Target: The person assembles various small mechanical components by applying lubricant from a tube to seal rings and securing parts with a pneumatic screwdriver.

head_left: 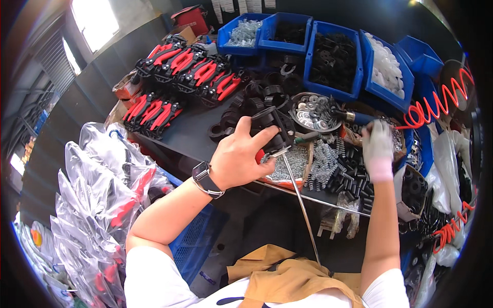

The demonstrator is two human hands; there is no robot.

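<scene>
No writing can be read here with certainty. At 12 o'clock, along the top edge, hang white paper slips (244, 6) – if they bear some print, it is too small to be made out. Toward 9 o'clock, the dark face of the watch (202, 170), worn at the wrist of the left hand (237, 155), gives no legible figure. At 6 o'clock, the white shirt (215, 293) shows a dark curved mark – I cannot read it as a letter.

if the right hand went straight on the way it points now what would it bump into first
Most likely the blue tool handle, right by the front of the right hand. Depth is unclear: if the hand passes above it, the blue bin of white parts would come next.
</scene>
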